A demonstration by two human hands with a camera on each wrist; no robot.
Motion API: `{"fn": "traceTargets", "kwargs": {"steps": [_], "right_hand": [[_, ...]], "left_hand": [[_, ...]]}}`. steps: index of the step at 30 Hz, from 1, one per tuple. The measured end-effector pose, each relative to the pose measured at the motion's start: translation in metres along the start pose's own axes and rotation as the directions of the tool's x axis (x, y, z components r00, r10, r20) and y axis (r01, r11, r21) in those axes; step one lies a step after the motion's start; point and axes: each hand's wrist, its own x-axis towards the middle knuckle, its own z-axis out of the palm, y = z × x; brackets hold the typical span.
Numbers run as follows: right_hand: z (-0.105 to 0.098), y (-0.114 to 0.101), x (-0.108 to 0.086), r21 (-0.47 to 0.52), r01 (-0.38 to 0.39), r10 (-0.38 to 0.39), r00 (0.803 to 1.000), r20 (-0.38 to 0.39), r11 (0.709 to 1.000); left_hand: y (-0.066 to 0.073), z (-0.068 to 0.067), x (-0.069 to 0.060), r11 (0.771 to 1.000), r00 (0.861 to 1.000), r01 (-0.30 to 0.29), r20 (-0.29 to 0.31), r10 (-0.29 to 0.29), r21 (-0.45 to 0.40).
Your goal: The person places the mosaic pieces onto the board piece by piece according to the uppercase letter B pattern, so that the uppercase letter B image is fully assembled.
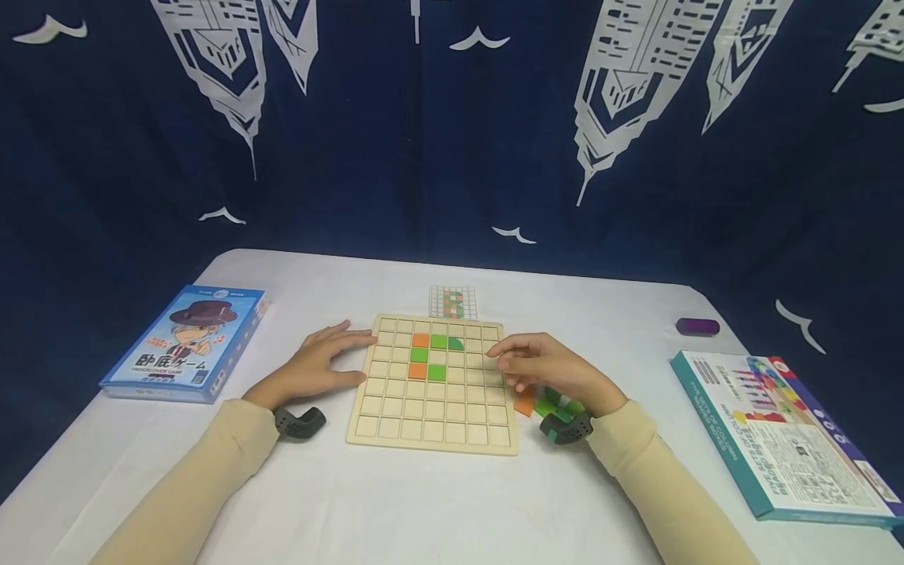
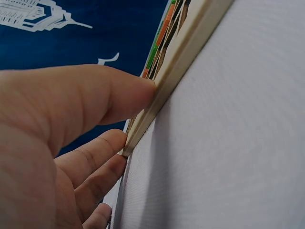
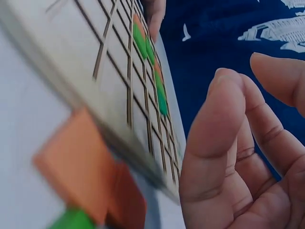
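Note:
A wooden grid board [image 1: 402, 430] lies flat on the table. Orange squares [image 1: 421, 340], light green squares [image 1: 436, 373] and one dark green rounded piece [image 1: 455, 344] sit in its upper cells. At the board's left edge rests my left hand [image 1: 321, 365], fingers extended; in the left wrist view its thumb [image 2: 128, 93] touches the wooden side. My right hand [image 1: 544, 369] hovers by the right edge with loosely bent fingers, and no piece shows between them in the right wrist view. Under it lie loose orange pieces [image 1: 525, 401] and green pieces [image 1: 545, 407], partly hidden by the hand and wrist.
Behind the board lies a small pattern card [image 1: 453, 302] with a coloured grid. A blue game box [image 1: 176, 345] is at the left, a flat teal-edged box [image 1: 784, 439] at the right. Near that box sits a purple object [image 1: 698, 326]. A dark blue curtain [image 1: 424, 157] hangs behind.

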Motion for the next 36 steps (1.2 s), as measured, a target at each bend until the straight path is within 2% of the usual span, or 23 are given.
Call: {"fn": "traceTargets", "kwargs": {"steps": [6, 12, 18, 25, 29, 36], "right_hand": [[-0.021, 0.012, -0.014, -0.015, 0.002, -0.003, 0.999, -0.053, 1.0], [-0.039, 0.02, -0.028, -0.093, -0.034, 0.023, 0.993, -0.117, 0.995], [-0.052, 0.025, -0.036, -0.149, -0.017, -0.006, 0.988, -0.156, 0.989], [-0.059, 0.03, -0.041, -0.159, -0.05, 0.018, 0.98, -0.199, 0.986], [-0.06, 0.03, -0.04, -0.173, -0.096, 0.056, 0.973, -0.225, 0.98], [-0.058, 0.034, -0.039, -0.24, -0.14, 0.078, 0.964, -0.253, 0.961]], "left_hand": [[0.001, -0.001, -0.001, 1.0, 1.0, -0.013, -0.005, 0.012, -0.012], [0.0, -0.001, 0.0, 1.0, 1.0, -0.008, 0.0, 0.008, -0.011], [-0.001, 0.0, 0.0, 1.0, 1.0, 0.003, 0.0, -0.003, -0.006], [0.001, -0.001, -0.001, 1.0, 1.0, 0.014, -0.001, -0.014, -0.007], [0.001, 0.0, -0.001, 1.0, 1.0, 0.016, -0.003, -0.016, -0.007], [0.001, 0.0, -0.001, 1.0, 1.0, 0.015, -0.005, -0.015, -0.008]]}}
